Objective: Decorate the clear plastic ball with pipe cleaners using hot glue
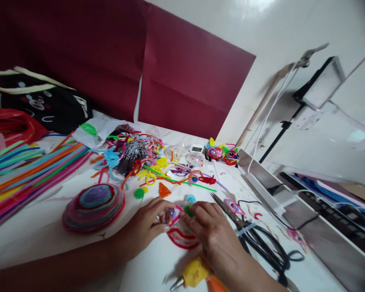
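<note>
My left hand (150,222) is closed, its thumb and fingers round a small pipe-cleaner eye piece (171,215) with a purple centre and pink edging. Beside it, my right hand (214,229) has its fingers bent and pressed on a small green coil (188,209), partly hidden by the fingertips. Both lie over a clear piece with a red fuzzy rim (182,240), mostly covered by the hands. A light-blue coil (190,198) shows just beyond them. Under my right wrist lies a yellow glue gun (196,272) with a metal nozzle. Large black-handled scissors (255,235) are right of my right hand.
A round striped coil mound (94,207) sits at left, near bundles of coloured pipe cleaners (39,174). Behind are a heap of scraps (136,152), an orange triangle (163,190), a small digital clock (197,149) and finished coil faces (222,154). A metal ledge (307,219) borders the right.
</note>
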Demonstrator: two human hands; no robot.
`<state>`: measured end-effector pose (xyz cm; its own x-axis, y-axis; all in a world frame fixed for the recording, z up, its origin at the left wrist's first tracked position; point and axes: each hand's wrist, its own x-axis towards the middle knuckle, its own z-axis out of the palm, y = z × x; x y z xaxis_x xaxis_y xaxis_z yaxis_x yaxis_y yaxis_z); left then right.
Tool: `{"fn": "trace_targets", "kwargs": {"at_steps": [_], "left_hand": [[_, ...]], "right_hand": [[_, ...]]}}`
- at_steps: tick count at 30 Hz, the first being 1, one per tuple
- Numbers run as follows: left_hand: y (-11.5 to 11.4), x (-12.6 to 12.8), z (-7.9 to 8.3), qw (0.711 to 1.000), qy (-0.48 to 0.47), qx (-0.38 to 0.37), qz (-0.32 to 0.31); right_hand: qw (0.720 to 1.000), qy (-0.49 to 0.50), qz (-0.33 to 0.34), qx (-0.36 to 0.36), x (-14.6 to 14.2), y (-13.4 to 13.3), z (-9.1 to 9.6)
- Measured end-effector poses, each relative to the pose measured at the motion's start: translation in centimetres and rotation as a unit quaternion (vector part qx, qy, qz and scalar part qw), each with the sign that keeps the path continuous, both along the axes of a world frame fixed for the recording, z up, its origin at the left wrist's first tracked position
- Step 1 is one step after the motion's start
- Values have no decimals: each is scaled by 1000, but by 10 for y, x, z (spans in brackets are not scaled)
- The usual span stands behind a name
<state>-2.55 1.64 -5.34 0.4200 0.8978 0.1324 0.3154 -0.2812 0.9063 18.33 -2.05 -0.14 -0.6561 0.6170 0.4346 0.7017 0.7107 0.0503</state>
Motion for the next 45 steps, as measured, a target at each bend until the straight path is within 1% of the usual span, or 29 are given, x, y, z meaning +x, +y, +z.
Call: {"fn": "trace_targets", "kwargs": {"at_steps": [6,9,12,17,22,32,34,37,45], "left_hand": [[1,0,-1,1000,-8,-8,-4],[1,0,-1,1000,0,-4,-1],[1,0,0,1000,2,-4,-1],[1,1,2,1000,2,-4,-2],[2,0,-1,1000,4,4,-2],[0,0,1,1000,2,10,-7],[0,-1,1,1000,3,7,-8],[0,-1,-1,1000,5,8,-4],[3,0,-1,1000,3,6,-10]], "right_hand": [[1000,1,-1,2,-1,1,-1],[1000,12,2,17,-1,4,-2],[1000,14,3,26,-1,4,-2],[1000,7,2,21,-1,3,-3],[1000,1,2,30,0,4,-2],[1000,-18,-15,14,0,0,-1],[999,-21,-15,22,0,0,0],[999,-13,-11,33,-1,1,-1],[1000,-2,-12,12,-2,2,-1]]}}
